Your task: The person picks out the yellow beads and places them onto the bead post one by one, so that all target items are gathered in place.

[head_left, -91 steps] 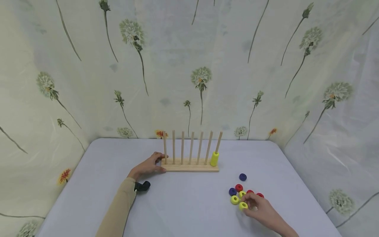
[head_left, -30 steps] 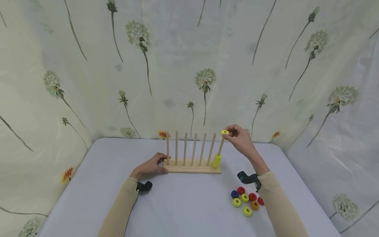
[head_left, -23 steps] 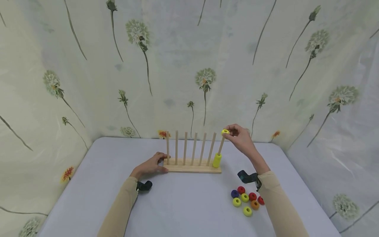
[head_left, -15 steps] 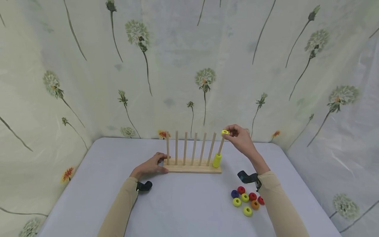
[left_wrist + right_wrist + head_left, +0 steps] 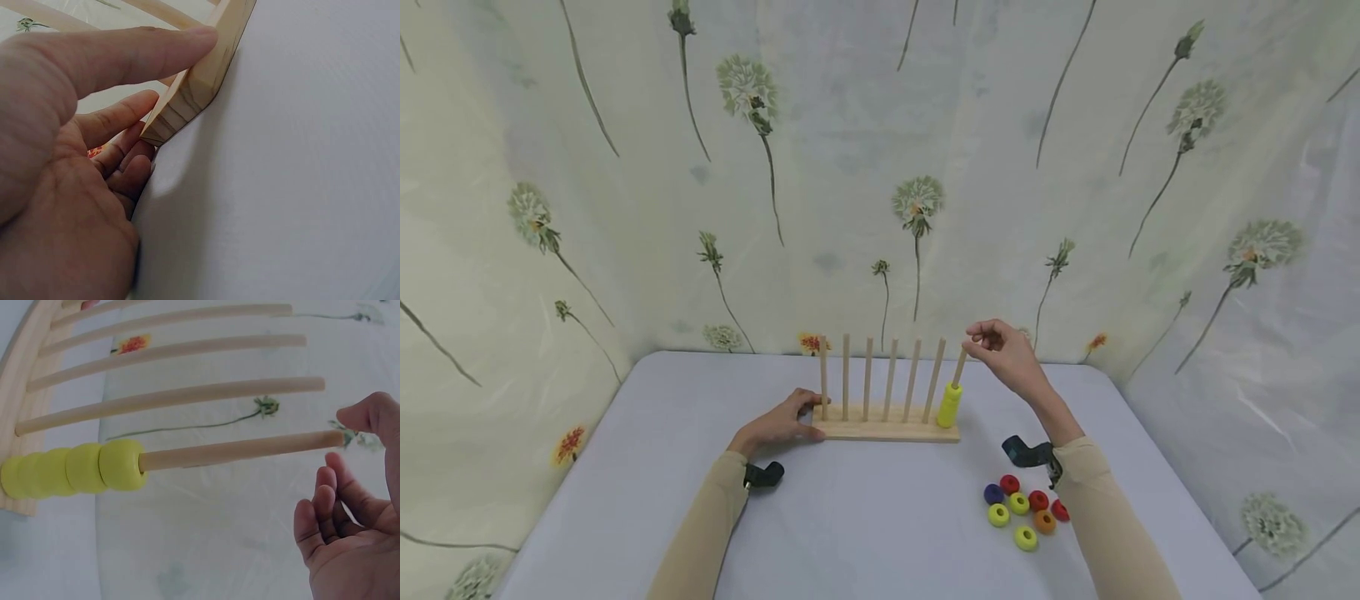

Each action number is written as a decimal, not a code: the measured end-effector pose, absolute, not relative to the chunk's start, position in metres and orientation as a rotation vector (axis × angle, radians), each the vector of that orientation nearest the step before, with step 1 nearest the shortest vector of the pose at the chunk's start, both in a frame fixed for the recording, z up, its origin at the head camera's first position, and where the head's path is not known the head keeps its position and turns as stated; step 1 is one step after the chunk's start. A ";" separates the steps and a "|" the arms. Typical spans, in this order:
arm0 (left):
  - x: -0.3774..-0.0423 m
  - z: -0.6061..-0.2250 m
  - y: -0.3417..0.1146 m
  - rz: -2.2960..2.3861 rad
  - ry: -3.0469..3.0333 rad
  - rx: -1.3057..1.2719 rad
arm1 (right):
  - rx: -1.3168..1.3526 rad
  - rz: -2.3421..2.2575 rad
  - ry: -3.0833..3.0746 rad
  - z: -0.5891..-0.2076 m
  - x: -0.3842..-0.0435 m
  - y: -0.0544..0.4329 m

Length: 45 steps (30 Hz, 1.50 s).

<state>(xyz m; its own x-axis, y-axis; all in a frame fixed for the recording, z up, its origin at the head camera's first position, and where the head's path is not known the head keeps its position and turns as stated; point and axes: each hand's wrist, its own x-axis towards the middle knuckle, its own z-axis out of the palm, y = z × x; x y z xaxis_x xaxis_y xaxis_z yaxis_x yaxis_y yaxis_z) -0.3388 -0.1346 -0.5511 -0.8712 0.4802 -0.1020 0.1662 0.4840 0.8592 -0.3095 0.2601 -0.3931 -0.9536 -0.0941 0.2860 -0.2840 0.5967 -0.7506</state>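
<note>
- A pale table (image 5: pixel 865 517) filled the lower half of the head view.
- Across its middle stood a wooden rack (image 5: pixel 883 432), its long axis running left to right and its row of pegs pointing up.
- The right hand (image 5: pixel 1011 358), right of center, hovered at the top of the rack's right end, thumb and fingers parted, holding nothing. It was the nearer hand to both peg and beads.
- The left hand (image 5: pixel 782 421), left of center, gripped the rack's opposite end, thumb in front and fingers behind.
- The end peg (image 5: pixel 244 451) ran from lower left to its tip at the right of the right wrist view, that tip lying between thumb and index finger (whether skin met wood was hard to tell).
- Down that peg, a yellow stack (image 5: pixel 949 407) sat at the foot, well apart from the fingers above.
- Eight loose beads (image 5: pixel 1017 507), three yellow, three red, one blue, one orange, lay at lower right, below the right hand and beside the right sleeve (image 5: pixel 1108 517), which partly covered one red.
</note>
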 end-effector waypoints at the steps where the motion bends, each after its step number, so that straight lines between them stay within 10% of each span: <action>1: -0.339 -0.551 -0.135 1.340 2.405 0.546 | 0.311 1.282 -2.610 -0.393 -0.309 0.261; 45: -0.338 -0.551 -0.133 1.367 2.367 0.533 | -0.138 1.341 -2.944 -0.489 -0.143 0.312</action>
<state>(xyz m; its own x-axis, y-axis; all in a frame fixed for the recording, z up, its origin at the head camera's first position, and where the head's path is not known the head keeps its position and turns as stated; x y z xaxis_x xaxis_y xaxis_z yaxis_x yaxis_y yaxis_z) -0.3379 -0.1329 -0.5511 -0.8660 0.4867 -0.1152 0.1435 0.4625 0.8749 -0.1432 0.3124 -0.4891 -0.9917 0.0377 -0.1229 0.1174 0.6543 -0.7470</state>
